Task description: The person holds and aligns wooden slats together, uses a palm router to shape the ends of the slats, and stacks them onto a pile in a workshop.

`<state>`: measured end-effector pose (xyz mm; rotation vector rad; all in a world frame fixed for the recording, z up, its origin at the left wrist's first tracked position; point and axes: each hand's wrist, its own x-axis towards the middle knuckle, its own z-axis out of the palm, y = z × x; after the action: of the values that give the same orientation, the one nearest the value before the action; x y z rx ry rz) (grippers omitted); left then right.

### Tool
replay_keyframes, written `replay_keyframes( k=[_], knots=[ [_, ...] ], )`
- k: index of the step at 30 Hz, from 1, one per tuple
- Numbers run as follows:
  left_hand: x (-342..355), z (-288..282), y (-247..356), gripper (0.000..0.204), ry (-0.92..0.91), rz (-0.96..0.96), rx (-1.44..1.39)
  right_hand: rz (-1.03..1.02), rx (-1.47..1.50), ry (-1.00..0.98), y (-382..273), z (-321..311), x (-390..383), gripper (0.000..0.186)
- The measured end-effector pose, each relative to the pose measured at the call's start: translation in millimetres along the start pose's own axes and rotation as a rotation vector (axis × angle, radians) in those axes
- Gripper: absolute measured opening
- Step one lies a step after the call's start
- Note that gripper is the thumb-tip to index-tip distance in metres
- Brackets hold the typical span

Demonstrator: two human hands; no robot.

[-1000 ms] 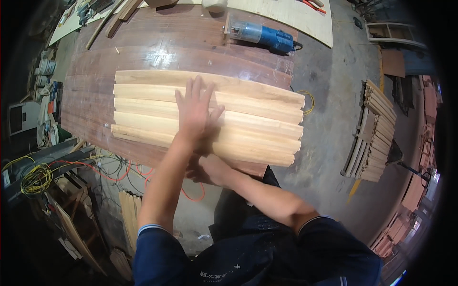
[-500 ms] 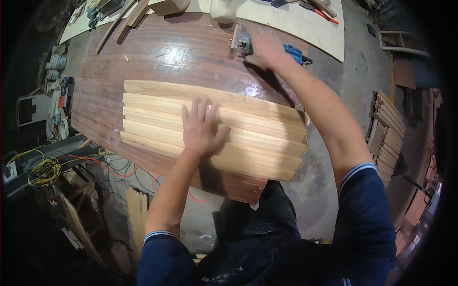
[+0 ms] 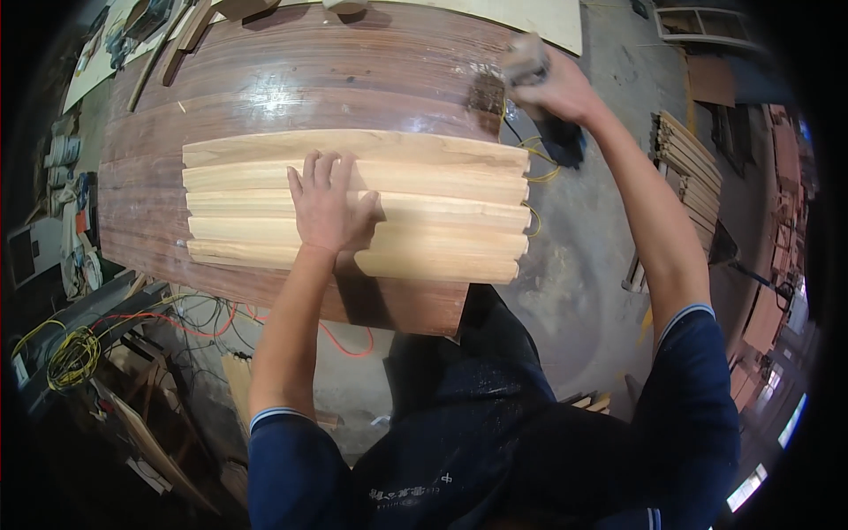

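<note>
Several pale wooden strips [image 3: 442,194] lie side by side on the brown wooden table [image 3: 380,66]. My left hand [image 3: 327,201] rests on top of them near their middle, fingers spread, pressing nothing between them. Beyond the strips' far right end, my right hand [image 3: 563,84] grips a compact power tool, which looks like a trim router [image 3: 527,60], raised above the table's right edge. Motion smears the tool, and my fingers hide part of its body. Its dark lower end hangs past the table edge, beside a yellow cord [image 3: 543,174].
Wooden sticks [image 3: 187,40] lie at the table's far left, near a pale board [image 3: 499,11] along the back. A stack of strips [image 3: 687,172] stands on the floor to the right. Coiled yellow cable [image 3: 73,360] and a red hose [image 3: 349,344] are at lower left.
My right hand has lifted the router off the table and carried it rightward, turning it. My left hand stays on the strips. The whole view has shifted, so the table appears farther left and higher.
</note>
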<state>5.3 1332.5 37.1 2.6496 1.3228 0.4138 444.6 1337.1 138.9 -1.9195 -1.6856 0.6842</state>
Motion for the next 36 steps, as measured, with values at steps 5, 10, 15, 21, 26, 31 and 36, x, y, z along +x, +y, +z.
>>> replay_keyframes(
  k=[5,10,15,21,26,31,36],
  knots=[
    [0,1,6,0.074,0.039,0.001,0.044,0.375,0.104,-0.062,-4,-43,-117,0.065],
    [-16,-7,12,0.075,-0.05,0.015,0.029,0.468,0.136,-0.034,-7,-45,-198,0.065],
    [-11,-7,34,0.075,-0.221,-0.069,0.028,0.5,0.156,0.007,9,-30,-225,0.072],
    [86,27,118,0.076,-0.266,0.263,-0.043,0.435,0.13,-0.081,14,-12,-190,0.072],
    [114,40,150,0.082,-0.399,0.273,0.136,0.299,0.095,-0.123,40,-3,-177,0.069],
    [136,46,141,0.082,-0.371,0.331,0.187,0.127,-0.223,-0.158,52,9,-160,0.061],
    [145,44,147,0.078,-0.469,0.271,0.182,0.064,-0.332,-0.21,52,9,-143,0.056]
  ],
)
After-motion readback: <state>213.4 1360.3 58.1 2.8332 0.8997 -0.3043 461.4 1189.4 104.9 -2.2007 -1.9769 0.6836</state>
